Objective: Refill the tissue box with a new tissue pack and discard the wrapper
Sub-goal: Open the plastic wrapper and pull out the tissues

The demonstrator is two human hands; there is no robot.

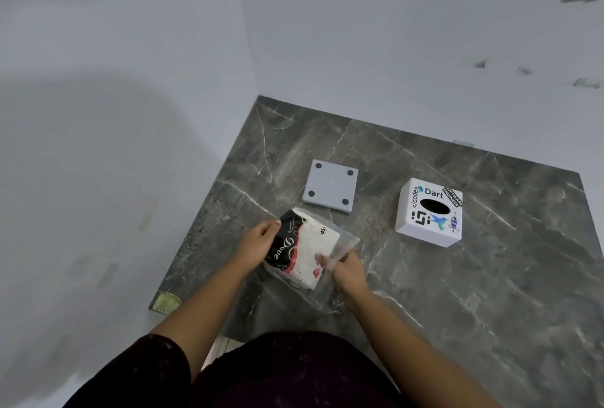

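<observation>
Grey-veined dark marble forms the table (457, 277), which is set into a corner of pale, matte walls (130, 80) with a few dark scuffs at upper right. On it lie a flat, square grey panel (330, 186) with four round dark pads at its corners and, well apart to the right, a white cube-shaped tissue box (428, 212) — its oval slot faces up among printed stickers. Nearer the person, a soft tissue pack (304, 249) in glossy black, white and red film rests on the stone, clear plastic loose around its right end. The left hand (260, 241) closes on the pack's black end, wrist bent inward; the right hand (346, 272) pinches the clear plastic, its fingers curled.
</observation>
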